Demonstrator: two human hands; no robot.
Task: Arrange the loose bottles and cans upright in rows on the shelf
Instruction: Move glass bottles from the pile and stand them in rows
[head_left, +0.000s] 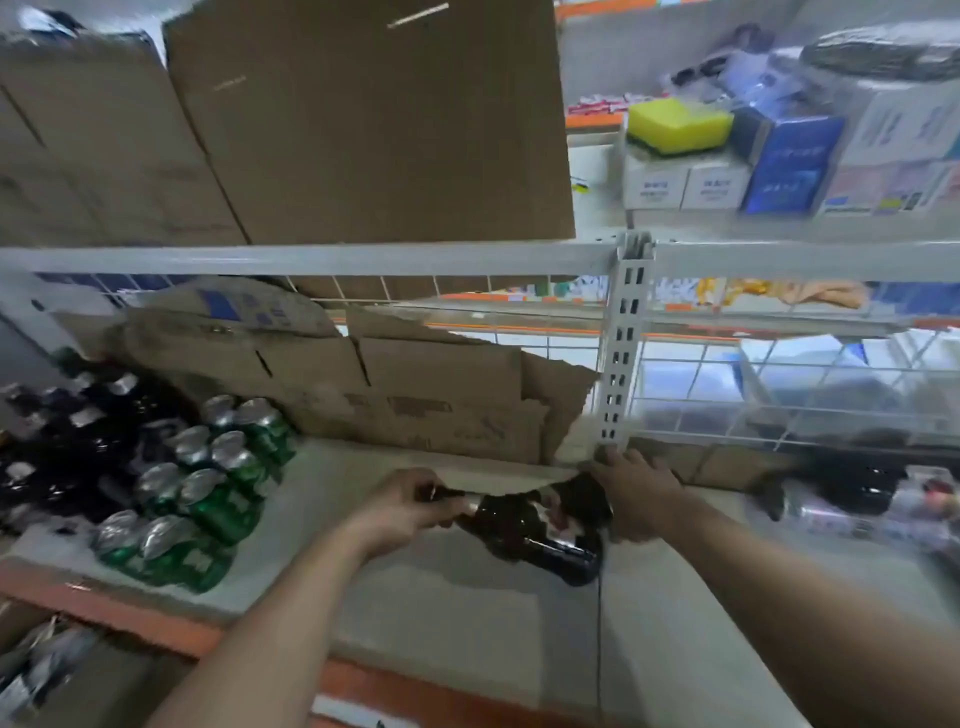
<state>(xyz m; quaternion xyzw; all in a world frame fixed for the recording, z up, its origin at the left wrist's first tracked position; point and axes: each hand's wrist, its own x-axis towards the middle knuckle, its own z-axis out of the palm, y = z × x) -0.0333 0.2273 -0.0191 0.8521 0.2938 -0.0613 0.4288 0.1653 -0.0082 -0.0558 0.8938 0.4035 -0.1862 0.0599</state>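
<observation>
Bare left hand (410, 506) and bare right hand (640, 496) on bare forearms (291, 618), uncovered to the frame edge.

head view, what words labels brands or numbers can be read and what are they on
No text can be read anywhere; the whole frame is motion-blurred.
white boxes: blue print, too blurred to read.
blue box: pale print, too blurred to read.
green cans: white lettering, too blurred to read.
flattened cardboard: dark stamps, too blurred to read.
dark bottle: label too blurred to read.
</observation>
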